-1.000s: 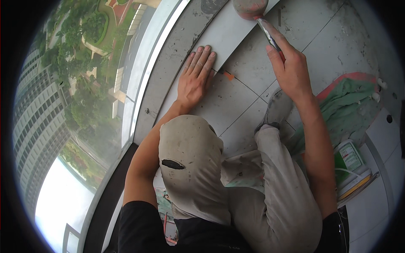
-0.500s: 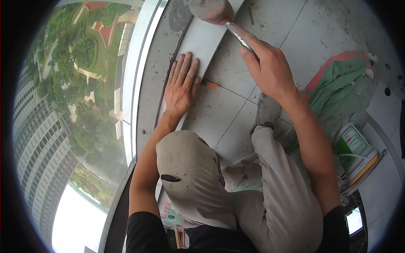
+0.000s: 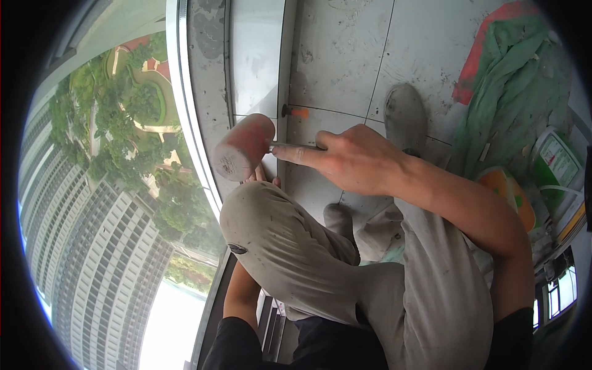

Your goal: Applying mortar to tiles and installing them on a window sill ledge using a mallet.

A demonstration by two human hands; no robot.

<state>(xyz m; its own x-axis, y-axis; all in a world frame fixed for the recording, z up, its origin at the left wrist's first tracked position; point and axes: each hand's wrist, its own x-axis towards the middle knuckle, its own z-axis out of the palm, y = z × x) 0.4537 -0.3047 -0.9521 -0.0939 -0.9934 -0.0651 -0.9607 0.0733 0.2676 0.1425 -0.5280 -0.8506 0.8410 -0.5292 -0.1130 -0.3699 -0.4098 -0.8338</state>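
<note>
My right hand (image 3: 345, 157) grips the short metal handle of a dusty mallet (image 3: 243, 145) with a worn red-grey cylindrical head, index finger along the handle. The head is over a long pale tile strip (image 3: 254, 61) beside the window sill. My left hand (image 3: 262, 176) is largely hidden behind the mallet and my bent knee (image 3: 259, 219); its visible fingers are apart, resting near the strip. A small orange piece (image 3: 299, 112) with a dark end lies by the strip's right edge.
A curved window (image 3: 117, 111) overlooks trees and buildings at left. My shoe (image 3: 404, 114) rests on the tiled floor (image 3: 336, 49). At right lie green cloth (image 3: 505, 86) with a red border, an orange object (image 3: 505, 191) and a green-and-white container (image 3: 552, 163).
The mallet and my right hand have swung down and leftward toward my left hand, now mostly covered. The view has turned and shifted, bringing more of the strip and knee into line.
</note>
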